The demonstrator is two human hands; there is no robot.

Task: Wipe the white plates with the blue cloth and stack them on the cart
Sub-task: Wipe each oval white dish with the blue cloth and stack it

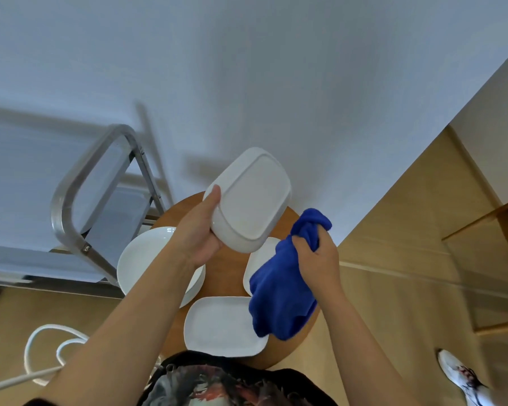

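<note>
Left hand [198,238] grips upturned white dish [250,200]; right hand [317,259] grips bunched blue cloth [282,294] just beside it.

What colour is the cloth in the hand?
Bright blue. The cloth hangs from the right hand, seen in the head view.

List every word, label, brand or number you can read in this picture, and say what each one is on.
No readable text anywhere.
Held dish, underside up in the left hand: no maker's mark visible.
Blue cloth in the right hand: no tag visible.
Shirt: a coloured print, no legible letters.
Shoe: dark and red markings, too blurred to read.
Cart and the plates on the table: blank.
</note>
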